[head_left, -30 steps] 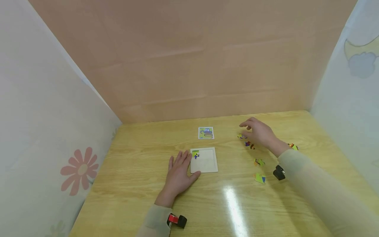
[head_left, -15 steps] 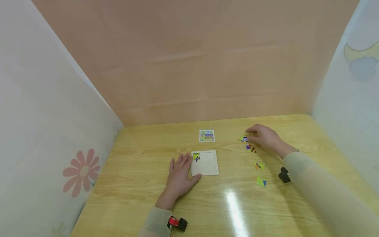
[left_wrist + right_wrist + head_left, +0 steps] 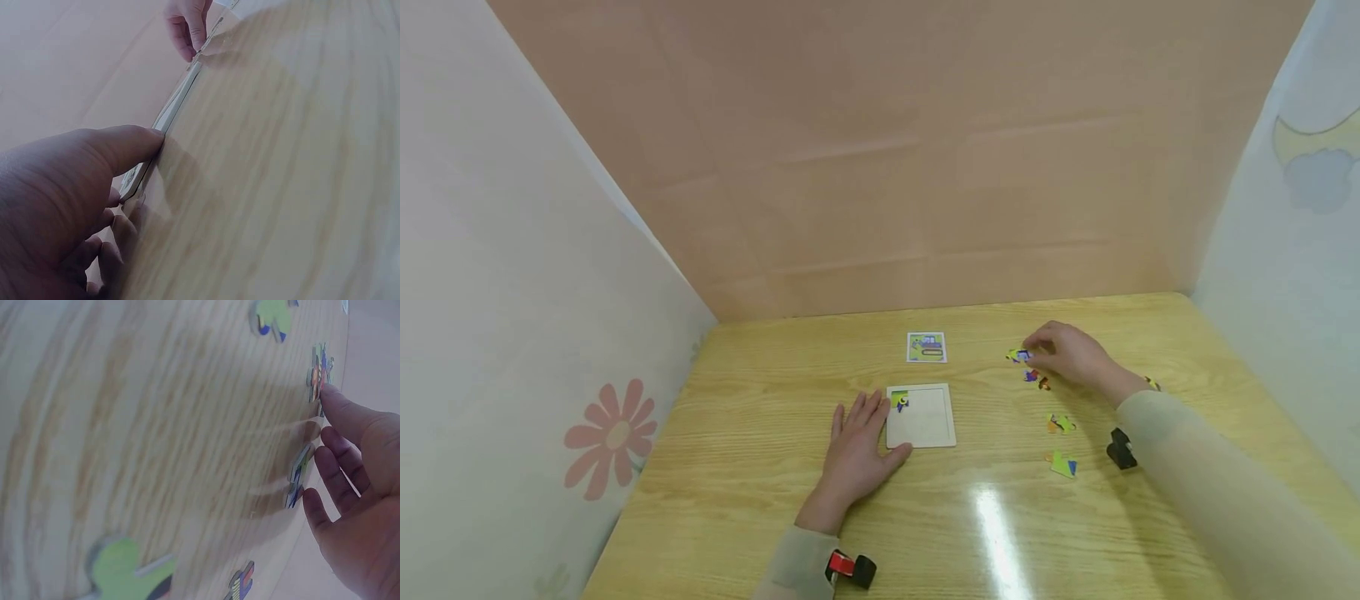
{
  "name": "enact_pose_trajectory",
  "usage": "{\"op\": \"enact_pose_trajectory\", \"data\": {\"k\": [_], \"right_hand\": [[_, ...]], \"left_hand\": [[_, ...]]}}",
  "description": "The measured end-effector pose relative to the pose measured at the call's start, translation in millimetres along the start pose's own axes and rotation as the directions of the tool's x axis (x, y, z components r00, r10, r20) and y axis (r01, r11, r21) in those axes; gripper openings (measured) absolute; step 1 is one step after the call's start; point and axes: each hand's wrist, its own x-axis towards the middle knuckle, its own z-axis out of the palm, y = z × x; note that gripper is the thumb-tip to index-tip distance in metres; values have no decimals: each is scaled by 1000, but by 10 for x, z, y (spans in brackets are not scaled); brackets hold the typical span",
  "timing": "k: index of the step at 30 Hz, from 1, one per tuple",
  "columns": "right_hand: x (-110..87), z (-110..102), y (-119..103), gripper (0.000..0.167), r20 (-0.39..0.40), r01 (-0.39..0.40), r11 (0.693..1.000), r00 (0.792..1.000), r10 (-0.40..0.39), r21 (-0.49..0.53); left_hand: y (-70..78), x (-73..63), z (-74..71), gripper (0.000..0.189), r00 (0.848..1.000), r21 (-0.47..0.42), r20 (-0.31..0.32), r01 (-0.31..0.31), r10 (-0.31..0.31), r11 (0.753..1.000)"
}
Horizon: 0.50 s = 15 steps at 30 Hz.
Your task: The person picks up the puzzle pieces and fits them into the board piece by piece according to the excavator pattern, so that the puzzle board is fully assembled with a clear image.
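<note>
A white square puzzle tray (image 3: 928, 421) lies on the table with one green piece (image 3: 900, 401) fitted in its upper left corner. My left hand (image 3: 855, 458) rests at the tray's left side, fingers fairly straight, thumb against its near edge; the left wrist view shows the thumb (image 3: 134, 147) touching that edge. Over on the right, my right hand (image 3: 1069, 352) has thumb and forefinger at the end of a yellow-green and purple puzzle piece (image 3: 1018, 355), pinching it. In the right wrist view the thumb tip meets a colourful piece (image 3: 315, 378), while the forefinger is hidden.
A small picture card (image 3: 927, 347) with a purple digger lies behind the tray. Other loose pieces lie right of it: a red-and-purple piece (image 3: 1032, 376), a green-orange piece (image 3: 1061, 423) and a green-blue piece (image 3: 1063, 464). Another piece (image 3: 1152, 383) shows behind the right wrist.
My right hand has moved slightly right and down, from hovering over the loose pieces to the yellow-green and purple puzzle piece, its fingers closing in. The left hand stays at the tray.
</note>
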Motion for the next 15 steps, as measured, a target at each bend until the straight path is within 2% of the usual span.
{"op": "enact_pose_trajectory", "data": {"k": [8,15], "right_hand": [[25,9,-7,31,-12,-2,1000,1000,2,7],[53,40,47,28,-34,27,999,999,-28,-29]], "left_hand": [[-12,10,-6,82,1000,9,-11,-7,7,1000],[-5,32,-11,82,1000,17,-14,-7,7,1000]]}}
